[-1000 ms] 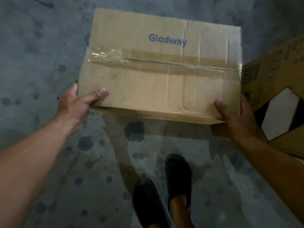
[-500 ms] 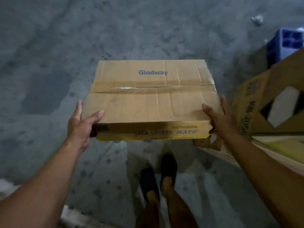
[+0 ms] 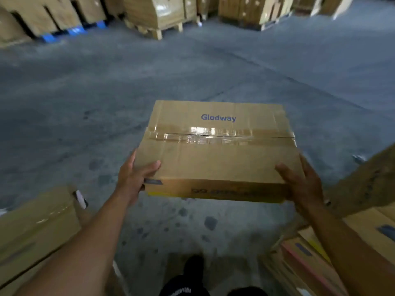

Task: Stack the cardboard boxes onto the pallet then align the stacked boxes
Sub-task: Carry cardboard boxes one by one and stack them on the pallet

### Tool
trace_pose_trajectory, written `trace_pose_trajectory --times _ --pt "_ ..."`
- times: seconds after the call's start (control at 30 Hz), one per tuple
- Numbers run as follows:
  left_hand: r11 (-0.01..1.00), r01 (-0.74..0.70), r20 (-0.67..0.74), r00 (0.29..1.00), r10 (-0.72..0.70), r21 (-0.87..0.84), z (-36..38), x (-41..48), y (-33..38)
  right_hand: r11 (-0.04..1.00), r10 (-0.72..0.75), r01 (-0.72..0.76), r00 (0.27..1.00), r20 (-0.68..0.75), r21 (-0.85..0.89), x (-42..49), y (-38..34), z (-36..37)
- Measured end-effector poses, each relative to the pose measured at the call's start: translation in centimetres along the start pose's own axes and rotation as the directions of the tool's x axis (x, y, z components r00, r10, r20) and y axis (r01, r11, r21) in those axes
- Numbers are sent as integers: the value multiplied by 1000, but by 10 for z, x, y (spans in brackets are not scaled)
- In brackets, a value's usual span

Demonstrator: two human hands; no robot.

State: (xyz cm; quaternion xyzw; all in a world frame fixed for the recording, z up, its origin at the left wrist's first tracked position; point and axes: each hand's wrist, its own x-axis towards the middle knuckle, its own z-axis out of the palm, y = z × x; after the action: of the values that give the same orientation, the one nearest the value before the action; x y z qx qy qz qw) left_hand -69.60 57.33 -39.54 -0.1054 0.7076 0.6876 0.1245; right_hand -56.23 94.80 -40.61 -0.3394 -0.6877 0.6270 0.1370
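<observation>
Head: box (image 3: 215, 154) clamped between left hand (image 3: 133, 180), right hand (image 3: 303, 184).

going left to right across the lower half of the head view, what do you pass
cardboard box at the left edge → left hand → Glodway box → right hand → boxes at the right edge

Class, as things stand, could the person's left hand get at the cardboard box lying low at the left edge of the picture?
Probably not yet. The left hand is gripping the Glodwey-style carried box together with the right hand; freeing it would risk dropping that load. Otherwise the low box lies close beside that arm, unobstructed.
</observation>
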Motion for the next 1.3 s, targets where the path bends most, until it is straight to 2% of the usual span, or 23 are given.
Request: trace_pose_trajectory --times 0.2,0.43,0.53,0.67,0.73,0.9,1.03,1.1,1.17,1.3 --pt "987 -122 -165 981 104 -101 -7 -134 -7 973 -231 231 966 114 11 -53 -26 -71" --pt "966 -213 -316 936 157 -150 -31 -301 -40 948 -285 314 915 286 -58 -154 -34 -128" --pt "965 -222 -357 920 159 -142 -52 -361 -52 960 -265 279 916 302 -4 -197 -26 -135" --pt "955 -248 -412 896 163 -161 -82 -432 -77 945 -269 316 900 344 -86 -253 -7 -146" --pt "949 -255 -410 898 161 -187 -99 -471 -94 949 -283 315 882 377 -25 -288 6 -150" --pt "963 -213 -479 871 112 -163 -148 -578 -144 932 -338 362 836 432 27 -398 44 -158" --pt "974 -172 -551 832 64 -147 -183 -653 -184 942 -307 334 810 499 37 -471 71 -157" --pt "970 -174 -557 829 50 -172 -195 -681 -201 955 -269 294 817 511 32 -489 85 -156" --pt "957 -185 -556 831 31 -223 -208 -700 -218 949 -279 315 785 553 32 -501 97 -155" --pt "964 -147 -580 815 -9 -222 -230 -720 -241 962 -232 273 776 587 19 -527 103 -144"
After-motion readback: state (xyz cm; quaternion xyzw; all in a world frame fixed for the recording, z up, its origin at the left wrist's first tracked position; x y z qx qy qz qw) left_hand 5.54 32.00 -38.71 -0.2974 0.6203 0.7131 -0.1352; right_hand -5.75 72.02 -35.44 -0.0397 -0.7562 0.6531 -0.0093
